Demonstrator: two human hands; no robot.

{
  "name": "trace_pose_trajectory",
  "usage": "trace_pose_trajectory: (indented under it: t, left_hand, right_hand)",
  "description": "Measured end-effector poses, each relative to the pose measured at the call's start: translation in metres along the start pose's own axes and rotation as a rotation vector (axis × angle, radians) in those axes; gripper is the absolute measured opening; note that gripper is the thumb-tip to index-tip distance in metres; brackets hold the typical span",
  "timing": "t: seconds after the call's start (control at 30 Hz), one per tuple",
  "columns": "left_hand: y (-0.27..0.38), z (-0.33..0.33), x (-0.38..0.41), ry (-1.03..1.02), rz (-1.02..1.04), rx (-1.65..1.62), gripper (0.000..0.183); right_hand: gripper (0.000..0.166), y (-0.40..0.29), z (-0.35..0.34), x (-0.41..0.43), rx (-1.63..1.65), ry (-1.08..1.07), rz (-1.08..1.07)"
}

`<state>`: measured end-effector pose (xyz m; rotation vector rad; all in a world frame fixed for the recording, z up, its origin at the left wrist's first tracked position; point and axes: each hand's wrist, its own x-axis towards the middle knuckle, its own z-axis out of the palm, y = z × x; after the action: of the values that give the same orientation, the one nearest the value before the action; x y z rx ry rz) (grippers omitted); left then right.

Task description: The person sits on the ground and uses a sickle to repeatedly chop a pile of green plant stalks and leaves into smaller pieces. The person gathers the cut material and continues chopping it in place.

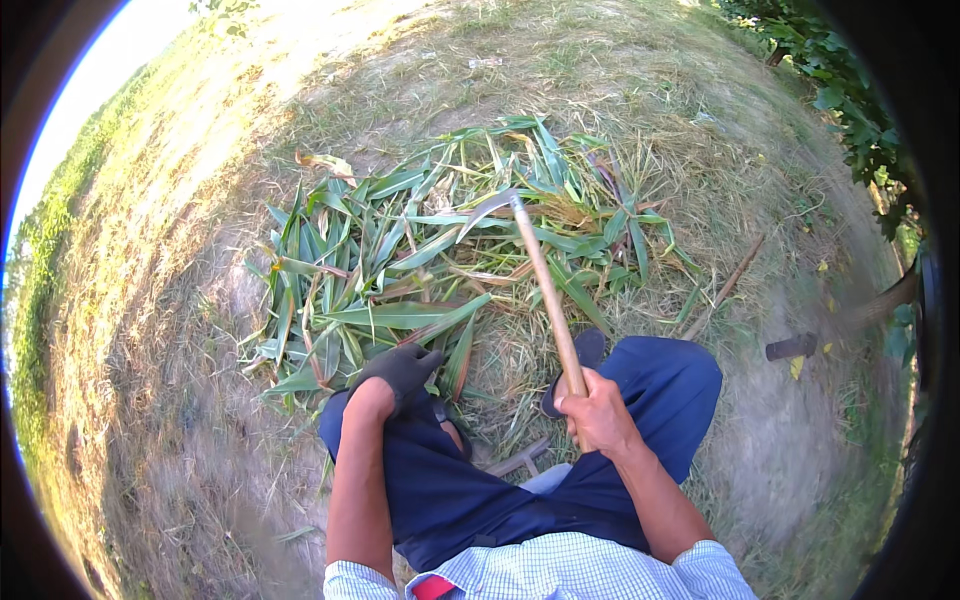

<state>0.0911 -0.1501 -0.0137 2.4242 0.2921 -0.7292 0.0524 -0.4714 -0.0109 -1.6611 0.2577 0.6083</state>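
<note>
My bare right hand (596, 412) grips the lower part of a long wooden handle (550, 300) belonging to a sickle. Its curved metal blade (486, 212) points left, over a heap of cut green corn stalks and leaves (405, 247). On my left knee rests my left hand (400, 373) in a dark glove, with nothing seen in it. A long corn leaf (405, 315) lies just beyond that hand. Both knees are bent, with my feet near the heap's edge.
A thin stick (727, 281) lies on the dry grass to the right. Farther right is a short dark wooden piece (791, 346), near a leafy tree (847, 90). Between my legs a wooden frame piece (521, 456) shows low down. Sunlit straw (187, 150) covers the left ground.
</note>
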Motion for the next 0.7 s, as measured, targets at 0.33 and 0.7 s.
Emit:
trace_pose_trajectory:
  t: [0.33,0.7]
  left_hand:
    - [-0.003,-0.004,0.008,-0.054,-0.027,0.016,0.057]
    - [-0.012,-0.001,0.017,-0.043,-0.011,-0.005,0.057]
  right_hand:
    - [0.024,-0.007,0.019,0.092,0.015,0.285,-0.076]
    - [0.016,0.015,0.065,0.135,0.31,0.002,0.017]
